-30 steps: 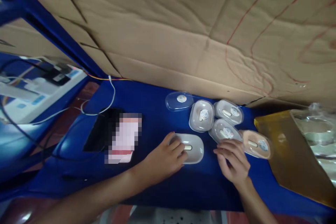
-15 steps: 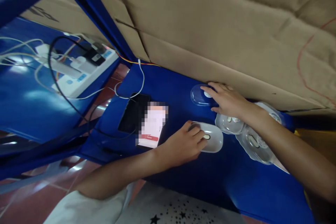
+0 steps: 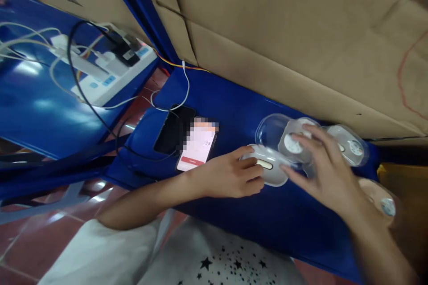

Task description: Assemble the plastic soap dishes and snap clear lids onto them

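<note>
Centre of frame: left hand (image 3: 245,173), fingers curled, grips dish (image 3: 277,175) — lid (image 3: 271,130) not seated. Right hand (image 3: 326,178) half-open by lid; hold cannot be confirmed. Right of frame — one container (image 3: 345,135) appears lidded.

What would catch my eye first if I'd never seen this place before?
Probably the glowing phone, bright against the blue tabletop, left of centre. Next, perhaps, the left hand and right hand, close together around the pale dish at centre right. Then the white power strip bristling with tangled cables at upper left, and the brown cardboard rising behind everything.
</note>
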Motion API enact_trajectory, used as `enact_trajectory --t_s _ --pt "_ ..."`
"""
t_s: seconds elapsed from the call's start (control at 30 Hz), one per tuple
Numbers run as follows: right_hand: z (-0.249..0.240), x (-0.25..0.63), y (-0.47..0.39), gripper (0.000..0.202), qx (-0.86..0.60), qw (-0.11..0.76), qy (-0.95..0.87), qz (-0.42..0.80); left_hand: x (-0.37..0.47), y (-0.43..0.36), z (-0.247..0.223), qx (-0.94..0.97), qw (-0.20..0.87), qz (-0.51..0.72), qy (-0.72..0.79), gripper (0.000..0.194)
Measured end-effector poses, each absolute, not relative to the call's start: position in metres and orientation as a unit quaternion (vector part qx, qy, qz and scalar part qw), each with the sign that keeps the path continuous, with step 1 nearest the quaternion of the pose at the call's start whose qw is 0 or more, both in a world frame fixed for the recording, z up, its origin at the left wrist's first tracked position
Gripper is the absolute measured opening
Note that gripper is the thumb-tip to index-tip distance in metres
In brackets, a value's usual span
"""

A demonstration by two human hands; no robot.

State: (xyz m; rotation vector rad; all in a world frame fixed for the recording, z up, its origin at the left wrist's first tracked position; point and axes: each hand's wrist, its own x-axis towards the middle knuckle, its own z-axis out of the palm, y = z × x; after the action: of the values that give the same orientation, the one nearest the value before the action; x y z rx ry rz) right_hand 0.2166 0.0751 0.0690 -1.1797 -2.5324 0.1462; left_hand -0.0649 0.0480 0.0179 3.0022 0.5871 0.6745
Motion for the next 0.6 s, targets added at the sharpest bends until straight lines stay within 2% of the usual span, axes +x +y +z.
enact_trajectory --t_s 0.27,0.43,0.6 --pt "0.030 0.234 0.016 0.073 -0.428 0.168 -0.881 0.111 -0.068 0.049 0.027 0.935 0.020 0.291 0.201 0.015" --pt "0.011 0.232 0.011 0.073 -0.403 0.149 -0.890 0.152 -0.067 0.053 0.015 0.953 0.061 0.176 0.241 0.040" --pt "-0.007 0.225 0.010 0.082 -0.402 0.143 -0.893 0.146 -0.066 0.057 0.005 0.950 0.121 0.153 0.245 0.042"
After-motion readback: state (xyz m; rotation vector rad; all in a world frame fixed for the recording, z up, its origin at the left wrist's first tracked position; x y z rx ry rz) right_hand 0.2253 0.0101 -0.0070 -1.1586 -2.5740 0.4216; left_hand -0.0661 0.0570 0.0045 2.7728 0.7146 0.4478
